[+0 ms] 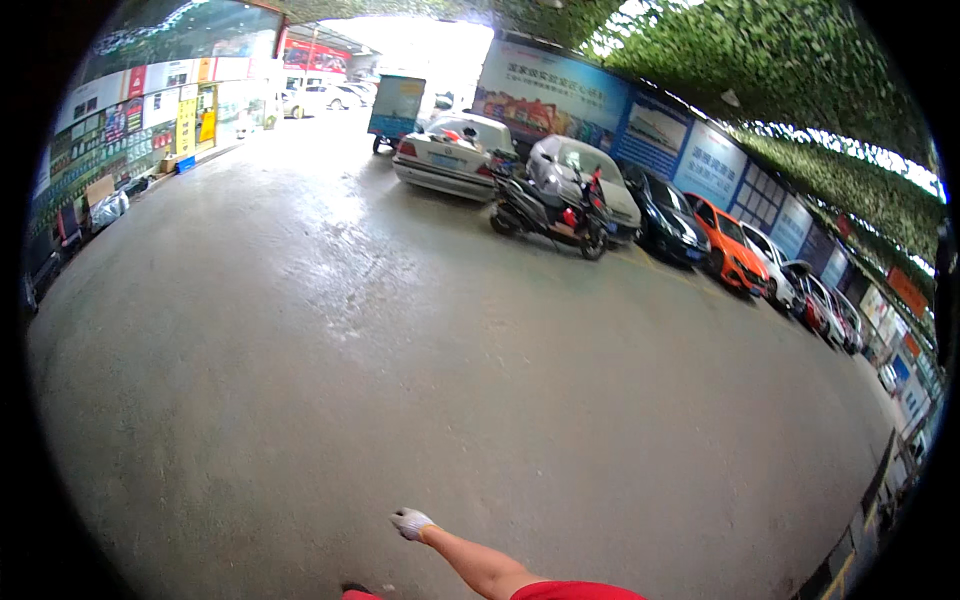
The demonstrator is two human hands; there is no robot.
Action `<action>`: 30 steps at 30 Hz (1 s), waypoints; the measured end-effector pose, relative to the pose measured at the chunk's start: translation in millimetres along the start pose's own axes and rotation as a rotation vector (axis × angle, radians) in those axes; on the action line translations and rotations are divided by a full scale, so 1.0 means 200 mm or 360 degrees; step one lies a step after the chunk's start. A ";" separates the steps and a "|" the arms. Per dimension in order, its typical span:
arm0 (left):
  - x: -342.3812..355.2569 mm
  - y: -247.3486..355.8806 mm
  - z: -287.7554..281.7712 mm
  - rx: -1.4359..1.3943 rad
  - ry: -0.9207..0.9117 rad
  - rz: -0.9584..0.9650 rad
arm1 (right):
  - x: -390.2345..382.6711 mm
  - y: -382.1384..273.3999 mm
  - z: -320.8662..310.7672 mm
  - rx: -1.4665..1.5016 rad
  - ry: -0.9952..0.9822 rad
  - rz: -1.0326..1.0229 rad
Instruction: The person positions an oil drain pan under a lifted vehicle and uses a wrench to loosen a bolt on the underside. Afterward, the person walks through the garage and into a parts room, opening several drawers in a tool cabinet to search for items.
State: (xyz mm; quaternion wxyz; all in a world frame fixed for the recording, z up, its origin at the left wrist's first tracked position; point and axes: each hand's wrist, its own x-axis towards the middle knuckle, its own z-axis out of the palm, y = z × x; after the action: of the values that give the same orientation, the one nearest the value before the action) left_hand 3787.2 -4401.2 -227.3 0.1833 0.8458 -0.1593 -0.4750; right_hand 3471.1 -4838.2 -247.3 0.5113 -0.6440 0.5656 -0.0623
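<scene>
A white knit glove covers my right hand (409, 524), held out low over the grey concrete floor (300, 420) at the bottom middle, with a bare forearm and red sleeve behind it. Its fingers look curled closed, and I cannot make out what, if anything, is in them. It touches nothing else that I can see. My left hand is out of view; only a bit of red clothing and a dark shape show at the lower edge.
Across the floor stand a black scooter (540, 215), a silver sedan (440, 170), a teal cargo tricycle (395, 110) and several parked cars, one orange (735, 260), along a poster wall. A shopfront (150, 110) with items at its foot lines the left. Leafy netting hangs overhead.
</scene>
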 end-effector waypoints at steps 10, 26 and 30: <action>1.39 1.31 -0.71 0.0041 -0.0102 -0.0280 | 1.65 -1.01 -0.16 -0.0504 -0.0210 -0.0134; 4.03 4.87 -1.82 -0.0303 -0.0040 0.0626 | 3.51 -1.26 -1.37 -0.0795 -0.0330 0.0857; 4.25 5.33 -1.92 -0.0386 -0.0163 0.0527 | 4.75 -2.01 -1.46 -0.1052 -0.0583 0.0350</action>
State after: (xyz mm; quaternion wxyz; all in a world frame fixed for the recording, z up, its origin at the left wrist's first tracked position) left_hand 4440.0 -5657.6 -183.1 0.3509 0.7546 -0.2468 -0.4965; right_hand 3880.4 -5827.5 -289.5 0.3724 -0.7100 0.5203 0.2942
